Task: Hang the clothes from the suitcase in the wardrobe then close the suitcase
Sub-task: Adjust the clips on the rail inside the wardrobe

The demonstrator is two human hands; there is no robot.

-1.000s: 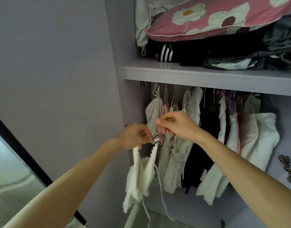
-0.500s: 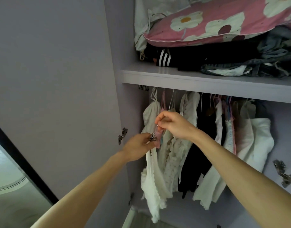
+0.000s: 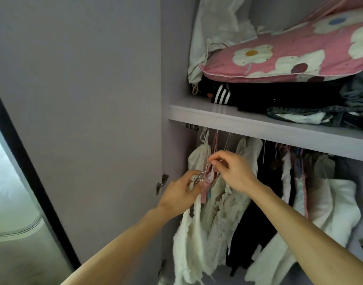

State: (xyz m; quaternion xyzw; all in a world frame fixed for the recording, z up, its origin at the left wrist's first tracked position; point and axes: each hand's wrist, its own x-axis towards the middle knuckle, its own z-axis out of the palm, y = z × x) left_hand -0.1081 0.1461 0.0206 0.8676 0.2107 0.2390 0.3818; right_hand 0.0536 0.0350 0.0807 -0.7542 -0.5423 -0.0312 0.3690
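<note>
I stand at the open wardrobe, below its shelf (image 3: 258, 124). A white lacy garment (image 3: 188, 243) hangs from a thin metal clip hanger (image 3: 203, 173) that I hold up near the left end of the hanging row. My left hand (image 3: 180, 194) grips the garment's top edge and the hanger's clip. My right hand (image 3: 232, 171) pinches the wire of the hanger higher up. Behind my hands hang several white, cream and black clothes (image 3: 279, 202). The suitcase is out of view.
The wardrobe door (image 3: 84, 120) stands open at my left, with hinges (image 3: 161, 183) on its edge. A pink flowered pillow (image 3: 289, 56) lies on folded dark clothes (image 3: 258, 95) on the shelf. A mirrored panel (image 3: 12, 202) lies far left.
My view has tilted upward and closer to the wardrobe. Both hands have lifted the hanger and the white garment higher toward the rail. My right hand now pinches the wire.
</note>
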